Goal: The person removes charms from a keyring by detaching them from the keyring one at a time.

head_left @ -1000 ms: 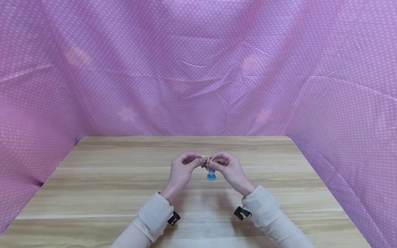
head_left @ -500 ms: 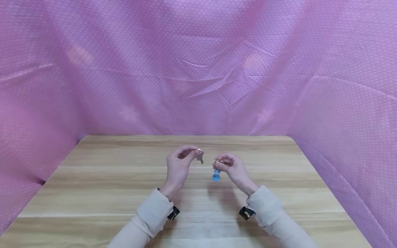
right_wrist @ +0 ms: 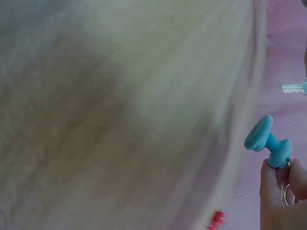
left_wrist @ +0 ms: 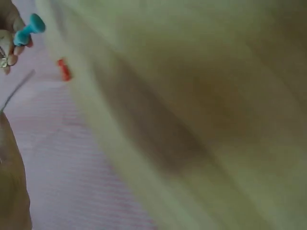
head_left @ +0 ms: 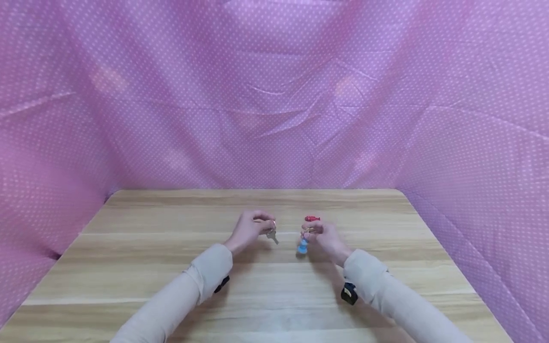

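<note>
Over the middle of the table, my left hand (head_left: 253, 227) pinches a ring with a metal key (head_left: 272, 237) hanging from it. The key's toothed blade (right_wrist: 293, 88) shows at the edge of the right wrist view. To the right and apart from it, my right hand (head_left: 323, 237) pinches the metal hardware of a blue keychain. Its blue charm (right_wrist: 271, 143) has a wide disc at one end and a smaller knob at the other, and a silver ring (right_wrist: 285, 194) shows between the fingers. Part of this hardware is hidden by the fingers.
A small red fish-shaped piece (head_left: 312, 218) shows just beyond my right hand. The light wooden table (head_left: 171, 286) runs back to pink polka-dot cloth (head_left: 274, 119), which hangs on the left, right and back.
From being together, my hands have moved apart, the key in the left and the blue keychain in the right. Both have lowered, and the red piece has come into view beyond the right hand.
</note>
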A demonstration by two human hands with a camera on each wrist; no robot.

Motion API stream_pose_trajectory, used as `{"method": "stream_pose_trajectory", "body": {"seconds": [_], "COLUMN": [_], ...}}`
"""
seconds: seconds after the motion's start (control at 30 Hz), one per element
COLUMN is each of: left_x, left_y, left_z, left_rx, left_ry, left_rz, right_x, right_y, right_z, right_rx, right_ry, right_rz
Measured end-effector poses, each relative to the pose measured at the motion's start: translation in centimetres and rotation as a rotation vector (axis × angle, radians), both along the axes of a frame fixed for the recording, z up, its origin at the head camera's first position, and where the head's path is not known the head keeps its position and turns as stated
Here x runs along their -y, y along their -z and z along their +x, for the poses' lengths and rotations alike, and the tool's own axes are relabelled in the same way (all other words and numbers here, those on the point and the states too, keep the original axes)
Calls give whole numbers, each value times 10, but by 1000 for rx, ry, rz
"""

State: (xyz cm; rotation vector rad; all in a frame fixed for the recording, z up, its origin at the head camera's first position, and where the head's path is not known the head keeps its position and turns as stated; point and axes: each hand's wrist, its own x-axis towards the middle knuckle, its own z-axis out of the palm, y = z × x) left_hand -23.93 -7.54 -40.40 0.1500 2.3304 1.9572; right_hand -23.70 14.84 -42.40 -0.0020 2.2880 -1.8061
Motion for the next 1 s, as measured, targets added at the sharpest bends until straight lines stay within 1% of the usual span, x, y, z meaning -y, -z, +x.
{"method": "stream_pose_trajectory", "body": {"seconds": [0.07, 0.13, 0.23, 0.33, 0.47, 0.53, 0.6, 0.7, 0.83, 0.9, 1.0], "left_x": [2, 5, 10, 16, 19, 19, 20, 20, 21, 22, 26], "left_y": [9, 18, 31, 38, 40, 39, 39, 38, 38, 39, 43], "left_z": [-6, -11, -20, -27, -33, -36, -39, -42, -45, -46, -48], "left_rx": [39, 47, 14, -34, -99, -105, -104, -83, -77, -101, -128], "left_ry": [22, 37, 54, 74, 91, 99, 103, 106, 101, 98, 97], "left_rz": [-39, -103, -199, -278, -383, -413, -442, -469, -491, -499, -491], "right_x": [1, 1, -2, -6, -12, -14, -16, -19, -22, -23, -25], "right_y": [6, 12, 19, 23, 27, 28, 30, 30, 28, 28, 27], "right_z": [-3, -6, -10, -12, -16, -20, -24, -30, -36, -38, -40], "right_rx": [17, 25, 25, 5, -40, -66, -80, -83, -36, -26, -45], "right_ry": [16, 28, 20, -6, -33, -29, -17, 30, 89, 98, 82], "right_rz": [1, -6, -14, 35, 157, 204, 226, 254, 260, 264, 285]}}
